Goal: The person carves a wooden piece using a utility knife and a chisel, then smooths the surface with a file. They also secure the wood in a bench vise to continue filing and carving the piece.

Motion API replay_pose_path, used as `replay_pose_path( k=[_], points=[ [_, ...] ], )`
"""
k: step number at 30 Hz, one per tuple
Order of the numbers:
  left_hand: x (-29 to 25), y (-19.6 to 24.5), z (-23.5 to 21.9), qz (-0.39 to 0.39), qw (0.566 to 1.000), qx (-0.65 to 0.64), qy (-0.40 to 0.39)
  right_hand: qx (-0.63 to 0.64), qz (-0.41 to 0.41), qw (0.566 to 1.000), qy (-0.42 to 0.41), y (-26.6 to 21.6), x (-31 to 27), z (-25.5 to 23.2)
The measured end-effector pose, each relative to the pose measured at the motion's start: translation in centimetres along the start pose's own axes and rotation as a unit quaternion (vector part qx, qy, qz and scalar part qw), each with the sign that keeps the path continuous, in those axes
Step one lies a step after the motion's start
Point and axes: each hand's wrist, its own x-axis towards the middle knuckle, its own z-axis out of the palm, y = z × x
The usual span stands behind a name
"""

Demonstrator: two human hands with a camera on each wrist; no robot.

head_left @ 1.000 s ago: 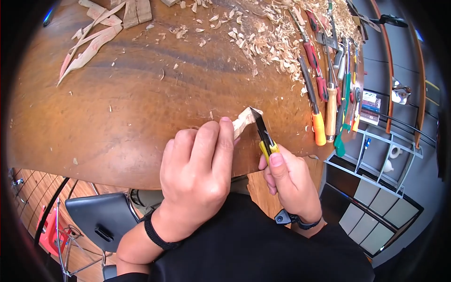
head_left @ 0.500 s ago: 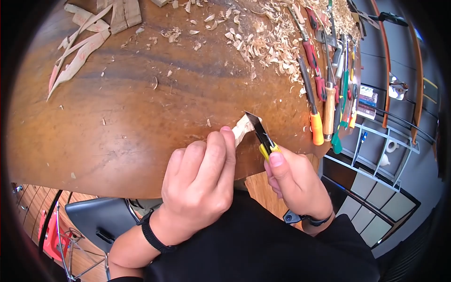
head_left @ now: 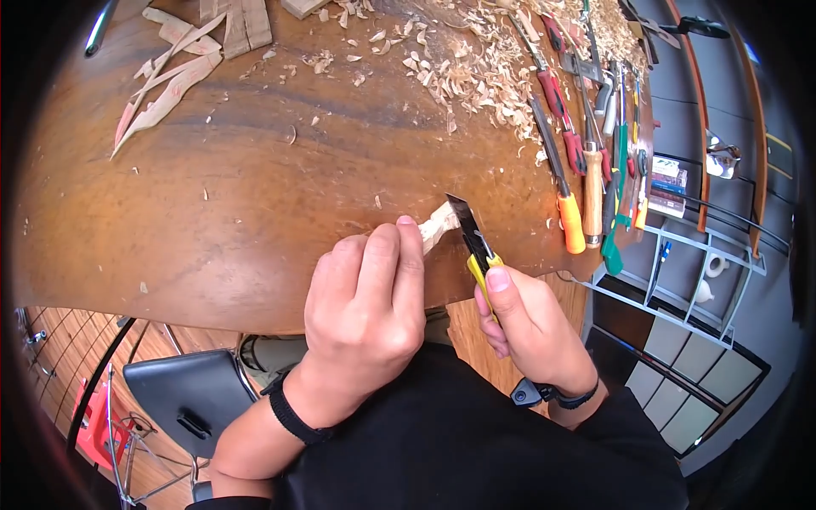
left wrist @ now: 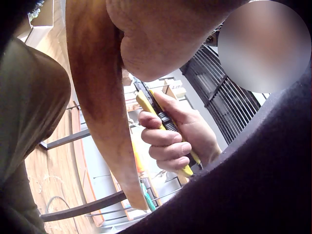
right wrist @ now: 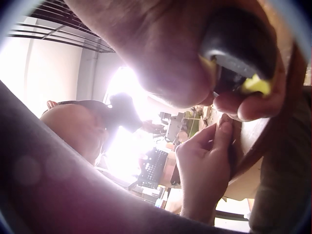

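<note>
My left hand point(head_left: 365, 302) pinches a small, pale carved piece of wood point(head_left: 437, 226) between thumb and fingers near the table's front edge. Its lower end is hidden by the fingers. My right hand point(head_left: 540, 331) grips a yellow and black utility knife point(head_left: 478, 255), thumb lying along the handle. The dark blade point(head_left: 463, 214) is out and lies against the far end of the wood. In the left wrist view, the right hand's fingers point(left wrist: 168, 150) wrap round the knife handle. Seen from the right wrist, the left hand point(right wrist: 204, 163) is beyond the knife's black butt point(right wrist: 239, 41).
Wood shavings point(head_left: 476, 85) are heaped at the back right of the wooden table point(head_left: 212, 246). Several tools, among them an orange-handled file point(head_left: 570, 223) and a wooden-handled chisel point(head_left: 593, 200), lie along the right side. Cut wood pieces point(head_left: 170, 93) lie back left. A black chair point(head_left: 187, 395) stands left.
The knife blade has shifted slightly left along the wood's far end, and less wood shows beyond it. Both hands keep their grip; the head view has swayed a little.
</note>
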Motion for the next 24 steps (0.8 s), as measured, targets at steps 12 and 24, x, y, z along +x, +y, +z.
replay_pose_path(
  k=[12, 24],
  points=[
    [0.3, -0.6, -0.1, 0.03, 0.999, -0.021, -0.019, -0.022, 0.026, 0.999, -0.02, -0.4, -0.7, -0.6],
    [0.1, -0.6, 0.1, 0.027, 0.999, -0.021, -0.009, 0.086, 0.06, 0.993, -0.056, -1.2, 0.4, -0.8]
  ],
)
